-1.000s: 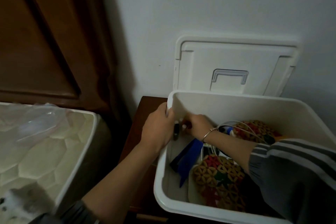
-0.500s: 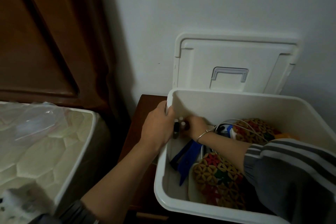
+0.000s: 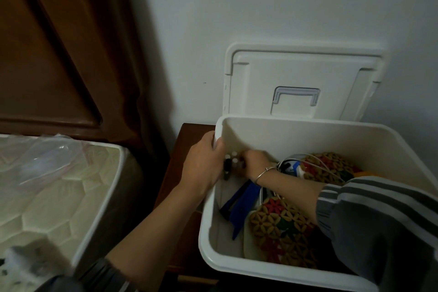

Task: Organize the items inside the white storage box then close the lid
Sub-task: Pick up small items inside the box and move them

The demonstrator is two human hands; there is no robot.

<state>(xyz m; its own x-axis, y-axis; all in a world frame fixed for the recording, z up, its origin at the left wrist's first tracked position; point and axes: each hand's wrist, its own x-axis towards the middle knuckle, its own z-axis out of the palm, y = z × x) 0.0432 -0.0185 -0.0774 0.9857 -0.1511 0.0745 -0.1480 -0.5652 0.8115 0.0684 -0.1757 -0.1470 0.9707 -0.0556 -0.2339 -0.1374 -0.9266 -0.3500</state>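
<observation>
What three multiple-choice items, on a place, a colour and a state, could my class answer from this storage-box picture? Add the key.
1. Where is the lid? A shut on the white box; B propped against the wall behind the box; C inside the box.
2. What colour is the flat item at the box's left side? A blue; B yellow; C pink.
3. What is the left hand doing? A gripping the box's left rim; B hanging idle; C lifting the lid.
Key: 1 B, it stands behind the far rim; 2 A, it shows plain blue; 3 A, it clasps the rim.
</observation>
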